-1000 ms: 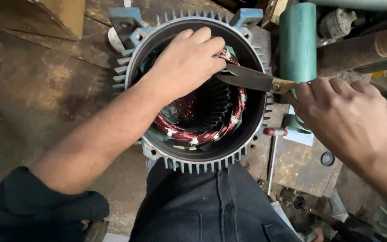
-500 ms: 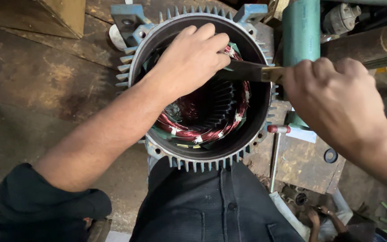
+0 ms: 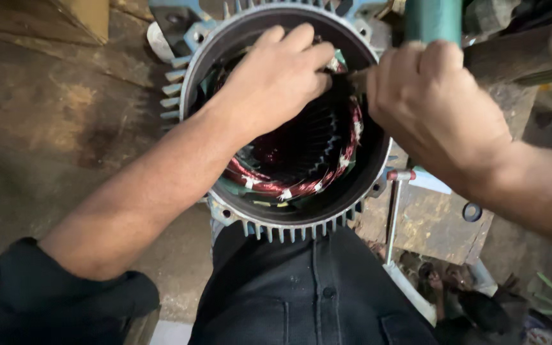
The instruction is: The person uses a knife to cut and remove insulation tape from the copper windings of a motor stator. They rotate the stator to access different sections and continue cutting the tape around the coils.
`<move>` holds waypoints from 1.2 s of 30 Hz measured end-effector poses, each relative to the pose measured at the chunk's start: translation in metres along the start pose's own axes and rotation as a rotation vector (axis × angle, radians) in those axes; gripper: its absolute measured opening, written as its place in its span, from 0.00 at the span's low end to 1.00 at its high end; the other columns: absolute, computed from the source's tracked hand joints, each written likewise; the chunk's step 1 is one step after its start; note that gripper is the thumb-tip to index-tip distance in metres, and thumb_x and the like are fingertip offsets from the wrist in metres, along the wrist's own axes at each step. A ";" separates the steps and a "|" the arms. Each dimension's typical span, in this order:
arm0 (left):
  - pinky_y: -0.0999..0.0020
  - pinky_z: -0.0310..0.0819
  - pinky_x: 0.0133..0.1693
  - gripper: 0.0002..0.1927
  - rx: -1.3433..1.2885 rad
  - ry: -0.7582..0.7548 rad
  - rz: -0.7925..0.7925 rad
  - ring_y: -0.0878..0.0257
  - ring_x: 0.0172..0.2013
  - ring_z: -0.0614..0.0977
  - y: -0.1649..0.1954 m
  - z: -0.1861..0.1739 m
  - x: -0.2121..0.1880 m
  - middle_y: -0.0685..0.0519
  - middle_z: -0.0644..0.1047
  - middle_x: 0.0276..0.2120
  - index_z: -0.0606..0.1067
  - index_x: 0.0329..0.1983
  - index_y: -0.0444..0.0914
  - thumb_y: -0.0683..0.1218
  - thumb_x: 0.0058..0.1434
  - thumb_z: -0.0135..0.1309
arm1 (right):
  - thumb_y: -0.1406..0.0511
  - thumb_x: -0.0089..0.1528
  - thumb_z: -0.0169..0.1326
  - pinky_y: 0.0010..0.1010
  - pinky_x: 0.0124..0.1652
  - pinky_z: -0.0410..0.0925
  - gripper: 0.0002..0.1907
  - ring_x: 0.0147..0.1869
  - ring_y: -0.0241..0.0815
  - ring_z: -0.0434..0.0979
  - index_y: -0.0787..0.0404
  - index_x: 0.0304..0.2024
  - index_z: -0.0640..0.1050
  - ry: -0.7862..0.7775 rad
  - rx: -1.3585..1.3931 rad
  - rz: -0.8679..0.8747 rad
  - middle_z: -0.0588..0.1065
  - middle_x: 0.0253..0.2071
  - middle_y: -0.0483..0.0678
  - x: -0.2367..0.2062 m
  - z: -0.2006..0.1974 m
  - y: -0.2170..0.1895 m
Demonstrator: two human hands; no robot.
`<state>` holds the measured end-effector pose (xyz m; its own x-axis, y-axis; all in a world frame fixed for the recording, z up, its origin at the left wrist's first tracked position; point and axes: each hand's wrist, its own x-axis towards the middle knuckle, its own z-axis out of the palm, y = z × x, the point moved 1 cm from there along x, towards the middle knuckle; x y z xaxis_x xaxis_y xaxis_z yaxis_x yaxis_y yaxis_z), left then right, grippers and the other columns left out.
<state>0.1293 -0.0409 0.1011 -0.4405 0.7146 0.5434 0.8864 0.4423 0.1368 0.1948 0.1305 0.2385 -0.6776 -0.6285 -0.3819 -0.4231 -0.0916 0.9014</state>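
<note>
A finned grey motor housing stands open end up in front of me, with red copper windings tied in white around its inside. My left hand reaches into it, and its fingers curl over the winding at the upper right. My right hand is closed around a flat metal blade tool. Only the tool's tip shows, right at my left fingertips on the winding. The rest of the blade is hidden under the hand.
A green cylinder rises behind the housing on the right. A wooden block with a dark ring and a thin red-handled rod lies to the right. A wooden box is at top left, on a dirty floor.
My right hand has moved left over the housing rim, bringing the blade in against the winding until it is mostly hidden. My left hand stays on the winding.
</note>
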 end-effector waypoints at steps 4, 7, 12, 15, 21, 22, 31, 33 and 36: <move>0.61 0.68 0.46 0.07 -0.021 0.035 0.004 0.59 0.49 0.73 0.000 -0.001 -0.001 0.58 0.75 0.44 0.85 0.37 0.46 0.47 0.62 0.57 | 0.59 0.61 0.51 0.24 0.31 0.56 0.08 0.28 0.29 0.66 0.48 0.27 0.73 -0.017 0.109 0.042 0.66 0.22 0.36 0.006 0.000 -0.011; 0.62 0.68 0.46 0.04 0.041 0.001 0.006 0.59 0.49 0.73 0.001 -0.002 0.001 0.58 0.74 0.42 0.82 0.35 0.45 0.46 0.62 0.57 | 0.61 0.61 0.52 0.24 0.29 0.57 0.09 0.26 0.30 0.68 0.49 0.25 0.73 -0.065 0.244 -0.039 0.67 0.21 0.36 0.011 -0.005 -0.014; 0.57 0.67 0.55 0.07 0.142 0.041 -0.092 0.54 0.55 0.72 -0.001 -0.015 0.002 0.52 0.73 0.49 0.78 0.43 0.40 0.42 0.62 0.55 | 0.61 0.56 0.56 0.26 0.34 0.68 0.02 0.34 0.33 0.79 0.49 0.30 0.77 -0.159 0.671 0.146 0.75 0.28 0.40 -0.042 0.010 -0.011; 0.51 0.61 0.63 0.25 0.309 0.083 -0.135 0.52 0.62 0.68 0.003 -0.024 0.000 0.49 0.70 0.59 0.73 0.59 0.44 0.44 0.57 0.60 | 0.59 0.61 0.63 0.30 0.31 0.70 0.11 0.30 0.38 0.79 0.56 0.41 0.81 -0.397 1.167 0.483 0.76 0.28 0.46 -0.103 0.043 -0.029; 0.44 0.53 0.67 0.63 0.275 -0.124 -0.071 0.44 0.69 0.61 0.005 -0.009 0.022 0.41 0.62 0.71 0.62 0.80 0.41 0.61 0.39 0.72 | 0.61 0.60 0.64 0.21 0.29 0.65 0.12 0.35 0.25 0.73 0.61 0.33 0.75 -0.104 2.073 1.243 0.75 0.31 0.39 -0.198 0.087 -0.134; 0.44 0.54 0.66 0.66 0.345 -0.157 -0.051 0.44 0.69 0.62 0.002 -0.003 0.029 0.41 0.62 0.70 0.62 0.80 0.41 0.62 0.35 0.73 | 0.62 0.62 0.66 0.22 0.30 0.61 0.12 0.33 0.27 0.69 0.62 0.34 0.77 -0.210 2.045 1.420 0.74 0.28 0.39 -0.212 0.082 -0.159; 0.48 0.66 0.55 0.56 0.188 -0.216 -0.002 0.44 0.60 0.69 -0.012 0.022 0.055 0.43 0.68 0.61 0.69 0.67 0.45 0.57 0.29 0.76 | 0.59 0.60 0.67 0.23 0.28 0.57 0.16 0.26 0.30 0.65 0.61 0.27 0.75 -0.408 2.380 1.899 0.70 0.23 0.40 -0.229 0.060 -0.344; 0.48 0.67 0.53 0.57 0.046 -0.233 -0.002 0.43 0.59 0.71 -0.021 0.021 0.061 0.42 0.68 0.60 0.68 0.68 0.44 0.57 0.31 0.77 | 0.59 0.59 0.67 0.25 0.27 0.57 0.16 0.25 0.30 0.64 0.62 0.27 0.76 -0.496 2.394 1.873 0.69 0.23 0.40 -0.226 0.056 -0.357; 0.47 0.68 0.52 0.58 -0.045 -0.318 -0.008 0.41 0.57 0.72 -0.033 0.023 0.070 0.40 0.68 0.57 0.66 0.69 0.44 0.58 0.31 0.78 | 0.56 0.58 0.67 0.26 0.25 0.58 0.19 0.24 0.31 0.64 0.63 0.25 0.75 -0.538 2.411 1.825 0.69 0.22 0.41 -0.215 0.053 -0.358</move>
<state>0.0663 0.0067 0.1156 -0.4637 0.8480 0.2566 0.8849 0.4292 0.1808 0.4598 0.3395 -0.0132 -0.6274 0.6038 -0.4917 0.7025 0.1664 -0.6920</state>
